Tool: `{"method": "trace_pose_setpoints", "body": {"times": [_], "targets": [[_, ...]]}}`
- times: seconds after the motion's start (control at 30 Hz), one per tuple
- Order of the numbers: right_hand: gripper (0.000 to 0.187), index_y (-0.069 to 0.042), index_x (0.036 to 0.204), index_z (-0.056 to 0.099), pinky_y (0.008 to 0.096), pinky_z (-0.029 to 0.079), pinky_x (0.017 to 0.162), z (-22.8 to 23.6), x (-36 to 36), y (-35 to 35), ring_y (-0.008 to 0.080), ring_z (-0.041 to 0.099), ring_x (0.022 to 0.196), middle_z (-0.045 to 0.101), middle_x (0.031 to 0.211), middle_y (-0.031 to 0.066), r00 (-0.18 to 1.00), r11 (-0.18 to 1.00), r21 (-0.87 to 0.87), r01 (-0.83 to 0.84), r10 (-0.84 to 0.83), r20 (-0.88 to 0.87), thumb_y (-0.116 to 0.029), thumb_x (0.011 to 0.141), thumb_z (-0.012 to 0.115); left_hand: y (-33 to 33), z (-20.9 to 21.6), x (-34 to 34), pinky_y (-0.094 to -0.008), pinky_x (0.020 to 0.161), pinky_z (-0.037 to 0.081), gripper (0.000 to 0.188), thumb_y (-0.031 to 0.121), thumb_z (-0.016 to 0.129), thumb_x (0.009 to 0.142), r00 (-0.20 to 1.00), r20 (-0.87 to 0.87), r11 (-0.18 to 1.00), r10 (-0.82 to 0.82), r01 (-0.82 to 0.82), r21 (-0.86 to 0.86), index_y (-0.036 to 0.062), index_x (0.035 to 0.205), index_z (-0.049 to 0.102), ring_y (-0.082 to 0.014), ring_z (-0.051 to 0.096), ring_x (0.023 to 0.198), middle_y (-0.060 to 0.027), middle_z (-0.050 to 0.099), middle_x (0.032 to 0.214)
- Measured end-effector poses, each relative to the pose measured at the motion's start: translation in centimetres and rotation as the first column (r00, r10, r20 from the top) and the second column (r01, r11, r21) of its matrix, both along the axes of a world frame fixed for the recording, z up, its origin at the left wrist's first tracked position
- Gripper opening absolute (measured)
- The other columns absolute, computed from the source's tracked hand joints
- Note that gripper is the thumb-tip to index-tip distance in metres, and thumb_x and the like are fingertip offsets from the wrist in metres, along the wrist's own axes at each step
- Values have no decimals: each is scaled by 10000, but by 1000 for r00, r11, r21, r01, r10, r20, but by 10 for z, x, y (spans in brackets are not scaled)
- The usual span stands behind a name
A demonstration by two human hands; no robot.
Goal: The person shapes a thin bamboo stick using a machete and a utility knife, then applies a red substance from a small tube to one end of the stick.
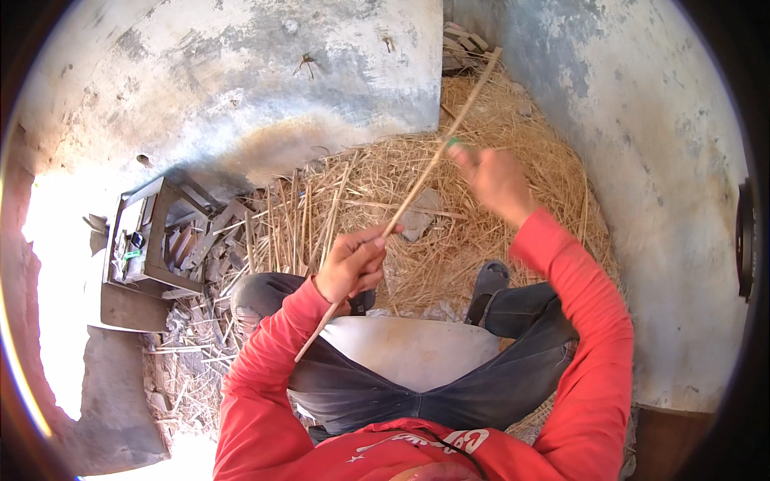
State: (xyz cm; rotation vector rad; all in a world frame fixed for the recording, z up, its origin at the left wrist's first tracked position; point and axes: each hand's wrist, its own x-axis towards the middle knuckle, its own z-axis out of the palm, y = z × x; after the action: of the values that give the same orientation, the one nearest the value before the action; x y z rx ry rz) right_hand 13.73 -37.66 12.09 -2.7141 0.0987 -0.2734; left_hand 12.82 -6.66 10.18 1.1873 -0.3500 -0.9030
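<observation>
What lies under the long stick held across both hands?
Under the stick lie loose straw, a flat grey slab piece and the person's knee. The straw covers the floor.

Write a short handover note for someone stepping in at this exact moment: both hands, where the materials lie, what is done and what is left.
Left hand: closed around the long thin stick near its lower part.
Right hand: higher on the stick, holding a small green-handled tool against it.
Straw pile ahead; cut sticks to the left.
Done: cannot tell.
Left: the held stick is being worked.
</observation>
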Motion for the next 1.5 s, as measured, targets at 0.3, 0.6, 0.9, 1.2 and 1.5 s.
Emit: {"method": "trace_pose_setpoints", "body": {"times": [0.3,0.6,0.9,1.2,1.5], "targets": [[782,-49,710,652,413,428,421,-30,-31,44,238,477,379,459,445,80,949,974,-63,-217,226,218,-673,1015,295,3,-11,3,-209,379,243,430,174,438,1067,1000,23,1000,14,-13,-18,-48,1434,461,-44,238,412,56,300,602],[792,-83,623,578,373,363,373,-17,5,-60,205,387,345,397,427,31,987,988,-30,150,-148,59,-718,994,284,7,-35,5,-235,416,248,422,164,429,1079,990,100,995,-95,96,-9,-26,1455,453,-53,240,427,58,280,590],[773,-72,657,590,366,335,326,-43,12,-136,158,379,324,413,431,21,917,871,-486,71,134,375,-681,1015,275,17,-32,0,-227,433,257,415,139,438,1070,969,169,982,-182,170,83,-23,1451,465,-42,272,455,62,308,595],[716,-105,955,744,382,450,407,-62,12,-66,204,516,401,513,461,69,975,939,-344,12,66,214,-651,1023,287,30,-36,2,-237,430,264,402,149,442,1076,983,129,987,-133,119,106,-14,1441,485,-53,287,434,54,348,592],[629,-115,993,767,397,474,457,-24,12,-74,272,589,477,612,567,165,983,903,-393,174,-137,120,-605,1027,376,18,-24,8,-230,437,250,419,124,445,1051,987,126,991,-103,92,93,-32,1438,489,-46,280,473,56,341,615]]}}
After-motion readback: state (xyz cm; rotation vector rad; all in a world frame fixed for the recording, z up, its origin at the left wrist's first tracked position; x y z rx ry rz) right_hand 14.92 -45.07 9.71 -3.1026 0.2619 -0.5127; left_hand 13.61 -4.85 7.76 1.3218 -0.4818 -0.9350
